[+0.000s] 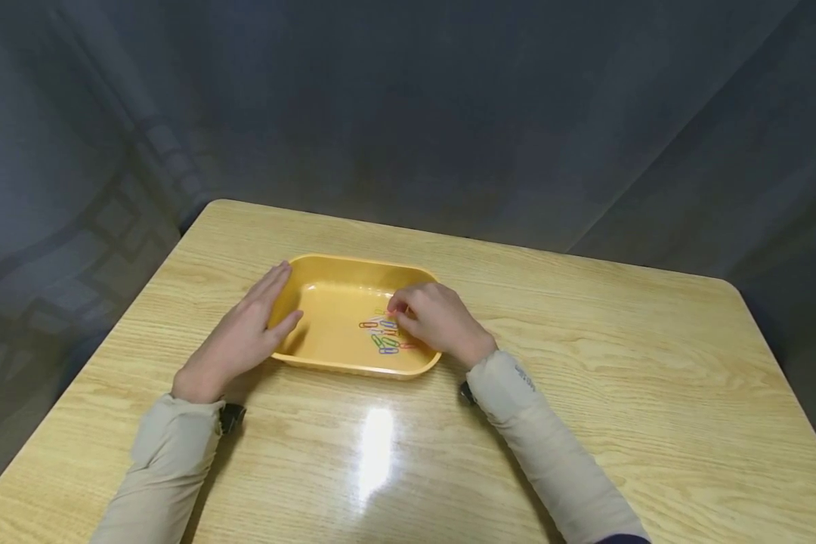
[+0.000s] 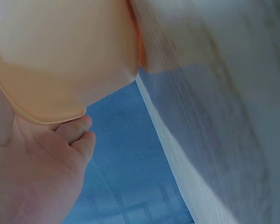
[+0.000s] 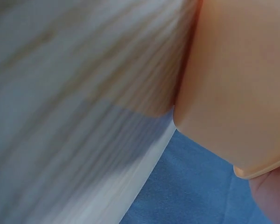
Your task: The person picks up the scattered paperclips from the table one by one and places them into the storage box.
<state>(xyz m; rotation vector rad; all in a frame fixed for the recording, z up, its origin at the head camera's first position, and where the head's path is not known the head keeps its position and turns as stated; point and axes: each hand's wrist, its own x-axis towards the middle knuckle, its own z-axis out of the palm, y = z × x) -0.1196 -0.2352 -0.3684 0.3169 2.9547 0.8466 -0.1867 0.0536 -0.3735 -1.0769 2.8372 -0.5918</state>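
Note:
A yellow plastic tray [image 1: 333, 366] lies on the table, with several coloured paper clips [image 1: 387, 344] spread over the right part of its floor. My left hand [image 1: 241, 332] rests against the tray's left rim, fingers extended along it and the thumb reaching over the inside. In the left wrist view, that hand [image 2: 42, 163] touches the rim from outside. Over the tray's right side, my right hand [image 1: 438, 317] pinches a reddish paper clip [image 1: 391, 312] between thumb and fingertips. The right wrist view shows only a bit of this hand [image 3: 273, 193] beyond the tray wall [image 3: 224, 84].
The wood-grain table [image 1: 619, 378] extends well to the right of the tray and towards me. Dark grey-blue curtains [image 1: 408, 113] hang behind its far edge and at both sides. Light glares off the tabletop in front of the tray.

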